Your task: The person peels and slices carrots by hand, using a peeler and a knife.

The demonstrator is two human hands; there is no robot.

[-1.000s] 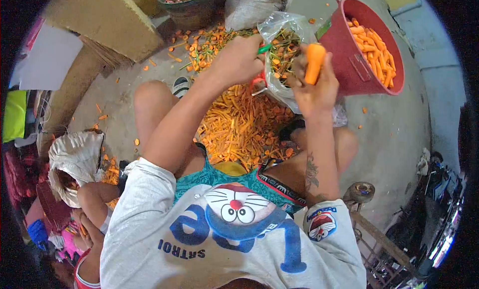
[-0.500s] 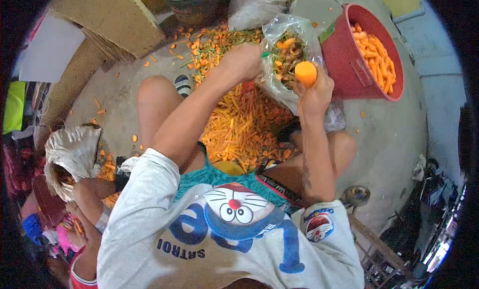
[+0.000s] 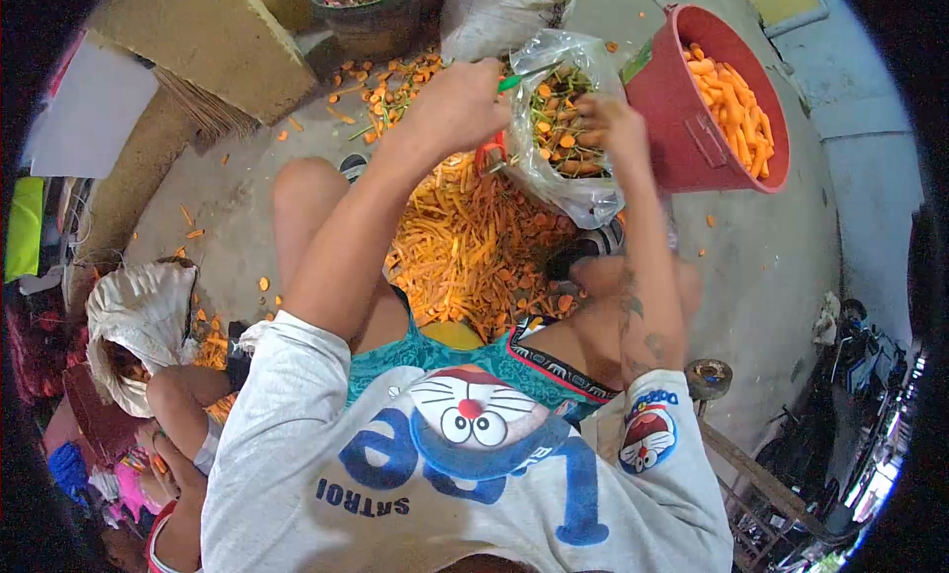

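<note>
My left hand (image 3: pixel 460 103) is closed around a green-handled knife (image 3: pixel 514 80), whose blade points right over the bag's upper left edge. Inside the open clear plastic bag (image 3: pixel 595 205) lie unpeeled carrots (image 3: pixel 578 166) with stems and cut ends. My right hand (image 3: pixel 615 126) reaches over the bag's right side, its fingers at the carrots; motion blur hides whether it grips one. Orange peelings (image 3: pixel 445 242) are heaped on the floor between my legs. Beside the bag, a tilted red bucket (image 3: pixel 672 128) holds peeled carrots (image 3: pixel 733 108).
A white sack (image 3: pixel 499 19) and a dark tub (image 3: pixel 364 27) stand beyond the peelings. Cardboard (image 3: pixel 213 39) is at the upper left. Another person's hand (image 3: pixel 168 454) shows at the lower left, near a cloth sack (image 3: pixel 138 311). A metal frame (image 3: pixel 761 484) is at the lower right.
The peeled orange carrot has left my right hand, which has moved onto the bag. My left hand has shifted up and left, and the knife's blade now shows.
</note>
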